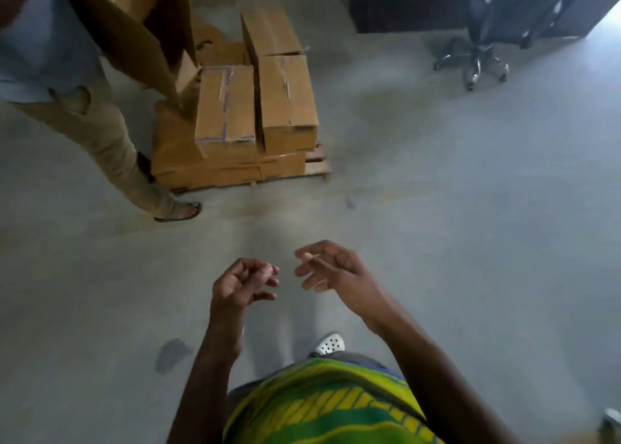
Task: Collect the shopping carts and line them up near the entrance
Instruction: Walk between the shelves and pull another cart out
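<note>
No shopping cart is in view. My left hand (240, 284) hangs in front of my body above the grey floor, fingers loosely curled and holding nothing. My right hand (331, 267) is a short way to its right, fingers relaxed and slightly bent, also holding nothing. The two hands are apart and touch nothing.
Cardboard boxes (255, 107) are stacked on a wooden pallet (319, 166) ahead to the left. Another person (67, 83) stands at the far left holding a large box. A black office chair (484, 40) stands at the back right by a dark desk (403, 3).
</note>
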Tool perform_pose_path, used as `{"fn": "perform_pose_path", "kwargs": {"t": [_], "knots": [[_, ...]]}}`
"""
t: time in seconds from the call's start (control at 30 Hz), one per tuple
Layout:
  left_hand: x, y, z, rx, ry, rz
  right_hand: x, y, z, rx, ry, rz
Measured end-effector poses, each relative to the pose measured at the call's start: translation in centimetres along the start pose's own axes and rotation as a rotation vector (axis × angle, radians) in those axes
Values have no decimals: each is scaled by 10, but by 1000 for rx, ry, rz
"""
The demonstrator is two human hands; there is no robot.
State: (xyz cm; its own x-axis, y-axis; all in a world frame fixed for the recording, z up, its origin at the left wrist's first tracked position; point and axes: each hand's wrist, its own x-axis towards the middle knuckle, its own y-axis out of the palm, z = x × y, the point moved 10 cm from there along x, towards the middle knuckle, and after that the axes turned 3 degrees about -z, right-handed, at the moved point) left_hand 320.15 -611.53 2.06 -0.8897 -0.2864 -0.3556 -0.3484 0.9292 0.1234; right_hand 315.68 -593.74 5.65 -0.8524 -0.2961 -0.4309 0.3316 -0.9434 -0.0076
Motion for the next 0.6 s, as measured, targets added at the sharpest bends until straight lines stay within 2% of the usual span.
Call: {"fn": "perform_pose_path", "kwargs": {"t": [0.23,0.6], "knots": [[44,158,16,151,-111,287,-5,-164,-3,200,-9,-323],[149,414,71,357,-276,618,-6,-408,-17,385,-41,-803]]}}
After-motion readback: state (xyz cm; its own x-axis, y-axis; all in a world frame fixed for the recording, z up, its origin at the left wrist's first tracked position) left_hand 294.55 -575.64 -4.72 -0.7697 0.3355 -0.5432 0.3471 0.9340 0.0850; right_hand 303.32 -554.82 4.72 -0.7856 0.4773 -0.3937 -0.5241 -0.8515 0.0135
